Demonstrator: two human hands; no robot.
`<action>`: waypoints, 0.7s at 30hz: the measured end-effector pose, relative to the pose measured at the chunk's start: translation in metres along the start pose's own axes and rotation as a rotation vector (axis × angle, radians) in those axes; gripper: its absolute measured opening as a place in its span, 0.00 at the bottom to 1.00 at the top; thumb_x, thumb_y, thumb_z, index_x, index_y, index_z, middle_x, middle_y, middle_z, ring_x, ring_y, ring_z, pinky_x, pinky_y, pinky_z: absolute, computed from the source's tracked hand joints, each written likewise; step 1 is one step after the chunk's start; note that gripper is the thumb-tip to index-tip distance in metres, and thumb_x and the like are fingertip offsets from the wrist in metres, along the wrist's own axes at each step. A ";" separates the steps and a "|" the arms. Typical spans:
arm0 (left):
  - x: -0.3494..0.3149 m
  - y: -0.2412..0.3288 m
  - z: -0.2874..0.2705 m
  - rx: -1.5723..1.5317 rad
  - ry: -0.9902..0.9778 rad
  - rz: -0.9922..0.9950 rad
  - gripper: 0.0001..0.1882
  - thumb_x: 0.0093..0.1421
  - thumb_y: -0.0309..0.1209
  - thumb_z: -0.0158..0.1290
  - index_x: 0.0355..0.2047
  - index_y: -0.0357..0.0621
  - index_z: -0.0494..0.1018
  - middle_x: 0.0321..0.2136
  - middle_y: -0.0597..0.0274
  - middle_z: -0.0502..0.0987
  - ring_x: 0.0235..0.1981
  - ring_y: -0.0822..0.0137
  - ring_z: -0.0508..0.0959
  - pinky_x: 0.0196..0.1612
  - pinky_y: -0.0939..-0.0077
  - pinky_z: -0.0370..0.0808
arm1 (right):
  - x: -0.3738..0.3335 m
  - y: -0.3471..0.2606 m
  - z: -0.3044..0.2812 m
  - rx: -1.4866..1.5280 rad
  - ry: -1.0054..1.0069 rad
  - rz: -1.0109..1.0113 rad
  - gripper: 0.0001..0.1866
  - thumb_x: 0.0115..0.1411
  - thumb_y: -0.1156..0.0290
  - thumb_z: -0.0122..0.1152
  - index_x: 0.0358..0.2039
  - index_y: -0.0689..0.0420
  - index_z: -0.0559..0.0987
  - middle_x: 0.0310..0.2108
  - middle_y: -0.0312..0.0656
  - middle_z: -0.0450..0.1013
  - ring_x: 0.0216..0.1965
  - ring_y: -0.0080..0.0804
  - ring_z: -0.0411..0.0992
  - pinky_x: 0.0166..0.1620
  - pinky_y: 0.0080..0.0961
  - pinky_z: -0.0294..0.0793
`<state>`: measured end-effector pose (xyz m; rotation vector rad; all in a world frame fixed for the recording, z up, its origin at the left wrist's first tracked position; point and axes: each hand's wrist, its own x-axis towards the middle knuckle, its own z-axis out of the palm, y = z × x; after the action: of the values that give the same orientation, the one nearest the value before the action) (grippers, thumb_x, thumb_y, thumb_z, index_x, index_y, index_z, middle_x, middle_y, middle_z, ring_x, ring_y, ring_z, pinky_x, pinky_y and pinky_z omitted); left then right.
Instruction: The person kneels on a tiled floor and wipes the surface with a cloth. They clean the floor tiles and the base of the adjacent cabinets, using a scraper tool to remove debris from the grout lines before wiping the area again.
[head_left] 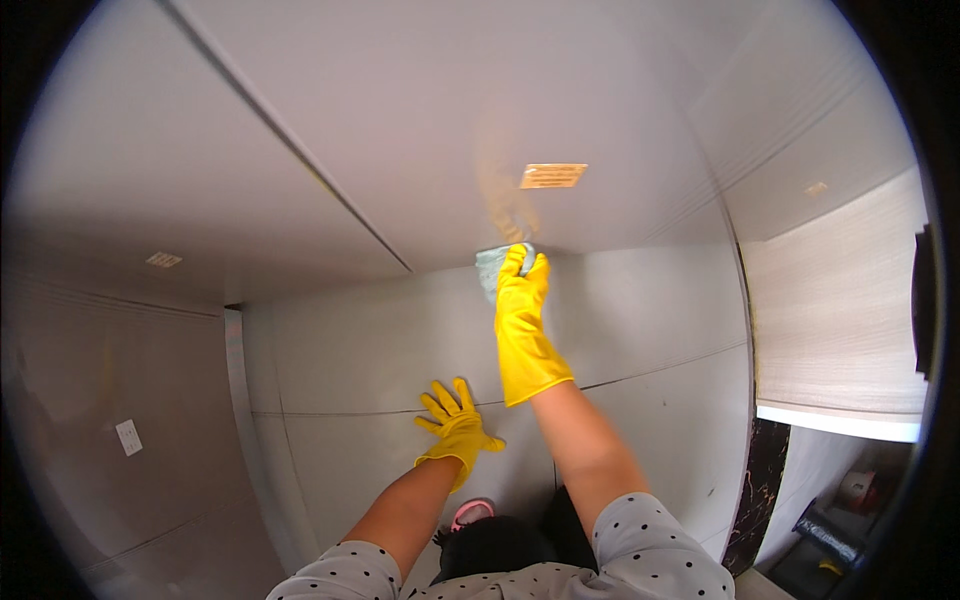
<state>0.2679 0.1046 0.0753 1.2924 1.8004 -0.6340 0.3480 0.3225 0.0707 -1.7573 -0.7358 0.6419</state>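
Observation:
My right hand (pixel 524 310), in a long yellow rubber glove, reaches forward with its fingers closed around a pale green-grey cloth (pixel 489 265). The cloth touches the line where the grey tiled floor (pixel 620 310) meets the glossy grey wall (pixel 440 150). Part of the cloth hangs out to the left of the glove, and the rest is hidden in the grip. My left hand (pixel 456 430), also gloved in yellow, lies on the floor with its fingers spread and nothing in them. A faint yellow reflection of the right glove shows on the wall.
A small orange plate (pixel 553 176) sits on the wall above the cloth. At the left, a side wall carries a white socket plate (pixel 129 437). A pale wood-grain cabinet (pixel 840 310) stands at the right, with a dark item (pixel 830 535) below it. My pink-strapped shoe (pixel 474 514) is behind my left hand.

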 end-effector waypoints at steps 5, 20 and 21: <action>0.000 0.004 0.001 -0.043 0.036 0.031 0.85 0.31 0.62 0.74 0.74 0.53 0.23 0.72 0.34 0.20 0.71 0.26 0.24 0.61 0.14 0.32 | -0.061 -0.033 0.041 -0.081 -0.032 -0.029 0.22 0.64 0.53 0.63 0.43 0.61 0.74 0.34 0.47 0.74 0.33 0.39 0.69 0.40 0.35 0.73; -0.001 -0.009 -0.001 -0.185 0.055 -0.019 0.83 0.32 0.65 0.73 0.75 0.59 0.24 0.73 0.39 0.22 0.72 0.28 0.25 0.62 0.15 0.32 | -0.077 -0.092 0.031 -0.026 -0.383 0.047 0.23 0.60 0.54 0.68 0.42 0.60 0.73 0.31 0.44 0.75 0.32 0.38 0.73 0.39 0.37 0.75; -0.001 -0.014 -0.005 -0.184 0.045 -0.048 0.84 0.32 0.64 0.73 0.74 0.59 0.23 0.73 0.39 0.22 0.72 0.28 0.25 0.62 0.15 0.32 | -0.091 -0.152 0.013 0.020 -0.403 0.006 0.22 0.61 0.54 0.68 0.41 0.60 0.73 0.30 0.41 0.74 0.31 0.34 0.71 0.39 0.35 0.75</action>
<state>0.2532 0.1030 0.0782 1.1512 1.8839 -0.4561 0.2529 0.2986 0.2192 -1.6286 -0.9927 1.0209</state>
